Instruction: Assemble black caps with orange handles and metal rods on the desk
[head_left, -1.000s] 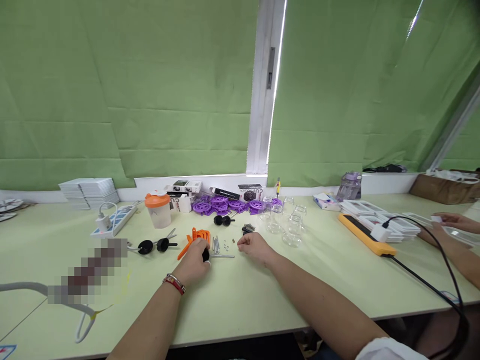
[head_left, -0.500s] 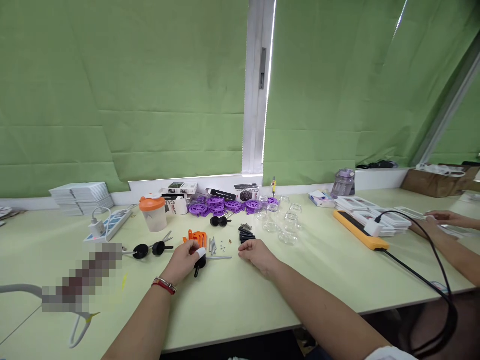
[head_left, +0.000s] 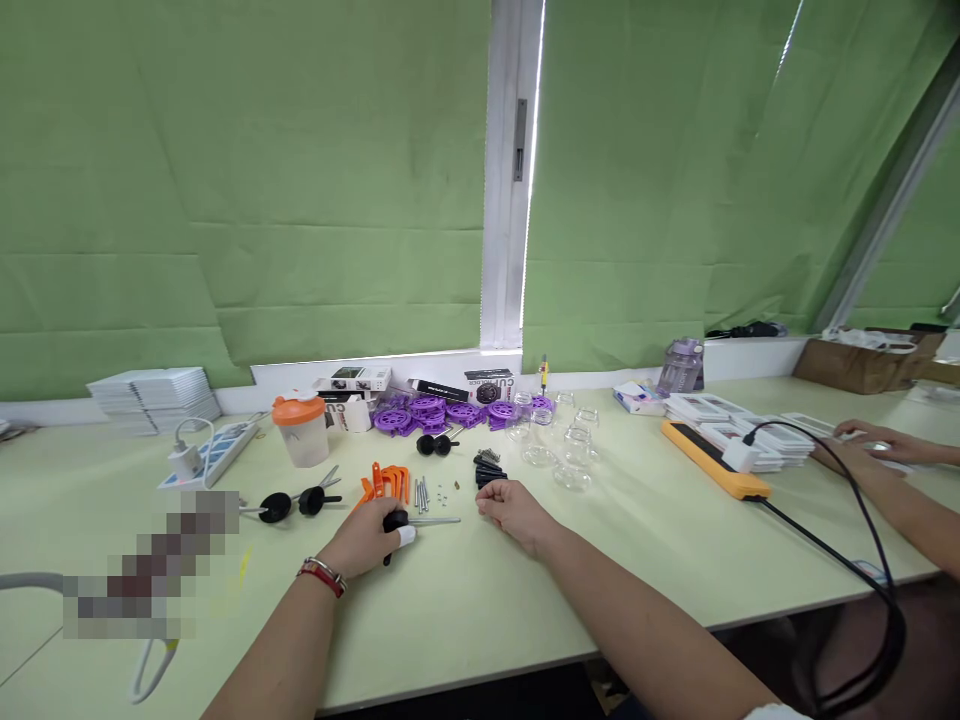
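My left hand (head_left: 366,540) is closed round a small black cup-shaped part (head_left: 395,520). A thin metal rod (head_left: 436,520) sticks out of that part to the right, and a black stub shows below the fingers. My right hand (head_left: 516,510) has thumb and fingertips pressed together just past the rod's end; whatever they may hold is too small or hidden. Right behind it lie several black tubes (head_left: 489,473) and small springs (head_left: 489,456). Beyond my left hand are orange handles (head_left: 390,480), metal pins (head_left: 422,494) and tiny loose pieces (head_left: 442,498).
Purple wheel-like parts (head_left: 426,410) and clear jars (head_left: 574,455) stand toward the back. An orange-lidded cup (head_left: 300,430) and black scoop-like parts (head_left: 319,500) are at left. An orange power strip (head_left: 712,460) lies at right, beside a co-worker's arms (head_left: 892,490).
My left hand has shifted slightly left and down, its grip turned so more of the black part's top shows. My right hand has barely moved. The camera view has shifted slightly.
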